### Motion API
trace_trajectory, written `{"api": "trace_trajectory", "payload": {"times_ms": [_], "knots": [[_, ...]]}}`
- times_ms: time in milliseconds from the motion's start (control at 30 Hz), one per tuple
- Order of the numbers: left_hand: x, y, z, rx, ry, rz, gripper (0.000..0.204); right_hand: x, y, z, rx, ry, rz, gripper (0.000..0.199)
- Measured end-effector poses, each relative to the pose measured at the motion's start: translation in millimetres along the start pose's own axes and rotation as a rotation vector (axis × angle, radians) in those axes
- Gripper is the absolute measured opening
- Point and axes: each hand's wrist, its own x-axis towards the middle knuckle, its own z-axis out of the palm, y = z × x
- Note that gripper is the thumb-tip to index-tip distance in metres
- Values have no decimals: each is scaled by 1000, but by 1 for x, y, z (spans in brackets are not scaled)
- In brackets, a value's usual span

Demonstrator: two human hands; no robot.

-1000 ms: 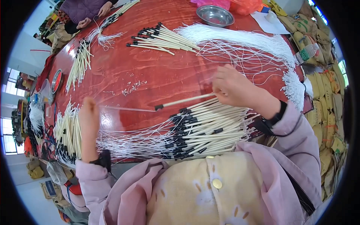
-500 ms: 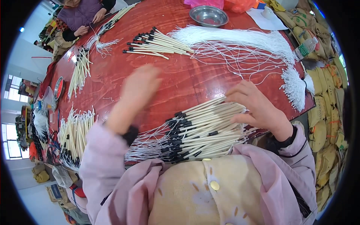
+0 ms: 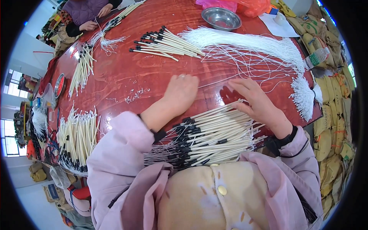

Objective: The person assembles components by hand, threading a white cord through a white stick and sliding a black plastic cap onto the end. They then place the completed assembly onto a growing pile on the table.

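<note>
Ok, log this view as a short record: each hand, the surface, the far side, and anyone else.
Left hand: curled, a loose white cord running up to it; grip hidden
Right hand: open, thumb near the tips of black-capped cream sticks; contact unclear
Surface: red table
Far side: white cord bundle, metal bowl
Other person: in purple, upper left

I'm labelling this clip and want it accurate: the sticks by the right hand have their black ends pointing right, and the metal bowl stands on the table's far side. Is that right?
Not quite: the black ends of the sticks by the right hand point left, as the head view shows. The metal bowl does stand on the table's far side.
</note>
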Motion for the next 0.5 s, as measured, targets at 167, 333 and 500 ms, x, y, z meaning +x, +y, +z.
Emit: {"api": "trace_trajectory", "payload": {"times_ms": [167, 333, 500], "knots": [[-58, -16, -8, 81, -88, -211, 9, 25, 6, 19, -149, 69, -26, 69], [-83, -18, -13, 153, -76, -241, 9, 45, 6, 31, -319, -42, -22, 72], [-94, -25, -14, 74, -102, -305, 11, 52, 1, 29, -414, -134, -30, 73]]}}
